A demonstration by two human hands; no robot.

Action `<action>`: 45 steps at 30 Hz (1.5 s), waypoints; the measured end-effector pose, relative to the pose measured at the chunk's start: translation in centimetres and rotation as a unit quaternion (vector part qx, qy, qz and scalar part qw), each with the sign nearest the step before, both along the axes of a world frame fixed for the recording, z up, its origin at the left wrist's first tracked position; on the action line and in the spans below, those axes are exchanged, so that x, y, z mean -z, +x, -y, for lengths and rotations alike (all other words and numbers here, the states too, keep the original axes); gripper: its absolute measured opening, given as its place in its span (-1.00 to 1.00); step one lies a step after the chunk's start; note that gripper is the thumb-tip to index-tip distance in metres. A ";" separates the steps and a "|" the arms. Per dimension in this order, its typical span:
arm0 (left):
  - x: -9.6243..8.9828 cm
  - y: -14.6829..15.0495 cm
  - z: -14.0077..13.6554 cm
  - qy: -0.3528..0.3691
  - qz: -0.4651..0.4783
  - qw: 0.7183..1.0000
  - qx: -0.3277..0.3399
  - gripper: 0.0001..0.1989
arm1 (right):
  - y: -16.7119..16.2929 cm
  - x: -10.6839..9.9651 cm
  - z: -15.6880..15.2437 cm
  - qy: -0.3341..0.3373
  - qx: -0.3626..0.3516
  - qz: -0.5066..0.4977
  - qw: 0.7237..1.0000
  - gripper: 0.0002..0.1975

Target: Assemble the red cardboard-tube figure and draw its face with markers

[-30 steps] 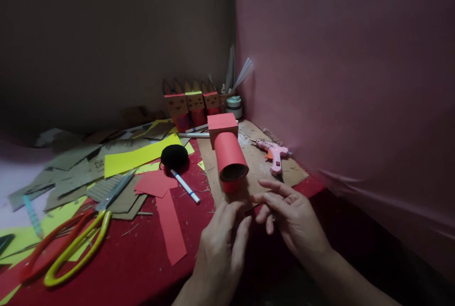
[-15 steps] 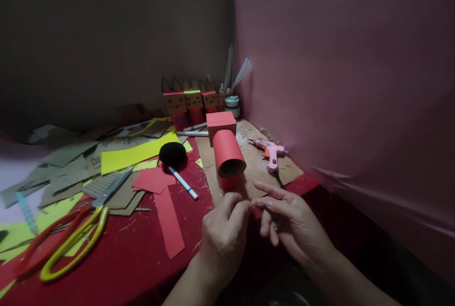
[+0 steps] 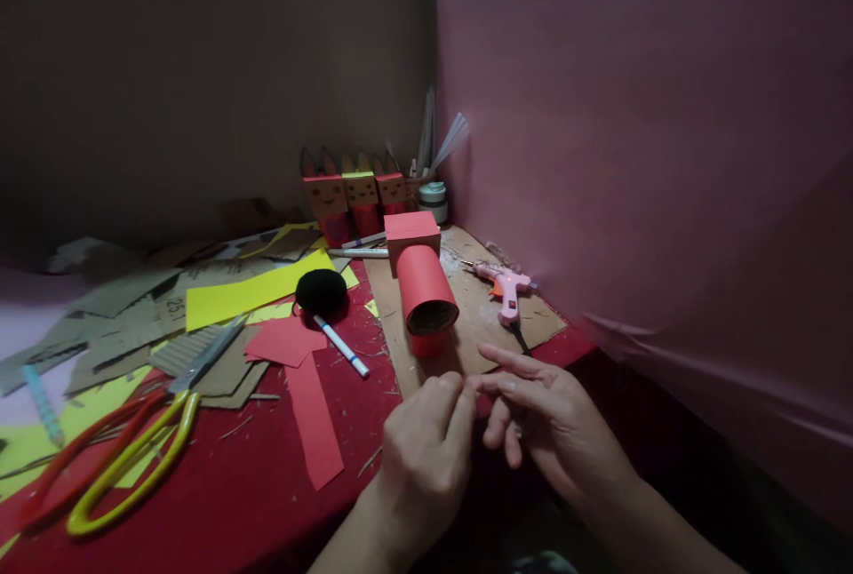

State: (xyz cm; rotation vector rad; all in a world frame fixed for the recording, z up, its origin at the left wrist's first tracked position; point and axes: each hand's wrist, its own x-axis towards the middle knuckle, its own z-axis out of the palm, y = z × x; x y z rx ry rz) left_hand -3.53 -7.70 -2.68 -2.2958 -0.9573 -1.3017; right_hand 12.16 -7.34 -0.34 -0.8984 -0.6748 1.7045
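My left hand is closed at the table's front edge. Its thumb and forefinger meet a fingertip of my right hand; whether anything small lies between them I cannot make out. The fingers of my right hand are spread, palm partly turned up. Just beyond both hands a red paper tube lies with its open end towards me, a red-topped cardboard box at its far end. Under the tube's near end another red piece shows. A pink glue gun rests to the right on a cardboard sheet.
At left lie scissors with red and yellow handles, cardboard scraps, a yellow strip and red paper pieces. A black ball of yarn sits by a marker. Several box-headed figures stand at the back beside a jar.
The whole view has shifted slightly. My hands stay together in nearly the same pose, a touch lower. The tube and the glue gun have not been moved.
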 end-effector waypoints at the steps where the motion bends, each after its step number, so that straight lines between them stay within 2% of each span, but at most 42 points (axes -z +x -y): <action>1: -0.1 0.1 -0.1 -0.018 0.014 1.000 0.000 -0.86 | 0.0 0.0 0.1 0.006 0.004 0.009 1.000 -0.42; 5: 0.1 0.6 -0.6 -0.093 0.068 0.993 -0.001 -0.84 | -0.1 0.3 0.4 0.050 0.028 0.055 0.997 -0.31; 10: 0.4 0.9 -0.7 -0.132 0.085 0.988 -0.014 -0.85 | -0.1 0.8 0.7 0.084 0.042 0.081 0.992 -0.27; 22: 0.7 1.7 -0.6 -0.112 0.089 0.989 -0.029 -0.82 | 0.2 0.5 0.1 0.083 0.060 0.084 0.991 -0.15; 26: 0.6 1.9 -0.1 -0.159 0.111 0.980 0.040 -0.82 | 0.5 0.3 -0.9 0.076 0.090 0.048 0.992 -0.16; 29: 0.7 2.1 0.3 -0.185 0.109 0.974 0.072 -0.80 | 0.5 0.2 -1.5 0.078 0.115 -0.013 0.990 -0.24; 32: 1.5 2.3 0.5 -0.193 0.089 0.973 0.094 -0.79 | 0.4 0.2 -1.7 0.076 0.101 -0.053 0.991 -0.35; 34: 2.3 2.4 0.8 -0.201 0.053 0.969 0.131 -0.80 | 0.4 0.4 -1.8 0.071 0.088 -0.068 0.991 -0.40; 36: 3.1 2.6 1.2 -0.231 -0.007 0.955 0.184 -0.81 | 0.4 0.5 -2.0 0.070 0.084 -0.076 0.991 -0.42; 38: 3.6 2.5 1.6 -0.283 -0.071 0.926 0.238 -0.81 | 0.4 0.7 -2.1 0.073 0.085 -0.075 0.991 -0.40; 40: 3.2 2.3 1.8 -0.335 -0.091 0.897 0.275 -0.79 | 0.5 0.8 -2.2 0.079 0.090 -0.068 0.991 -0.36; 42: 2.2 2.0 1.6 -0.353 -0.022 0.895 0.271 -0.79 | 0.4 0.9 -2.1 0.085 0.095 -0.057 0.990 -0.33; 45: 0.4 1.7 0.7 -0.313 0.112 0.928 0.169 -0.81 | 0.3 1.1 -1.7 0.104 0.090 -0.046 0.990 -0.32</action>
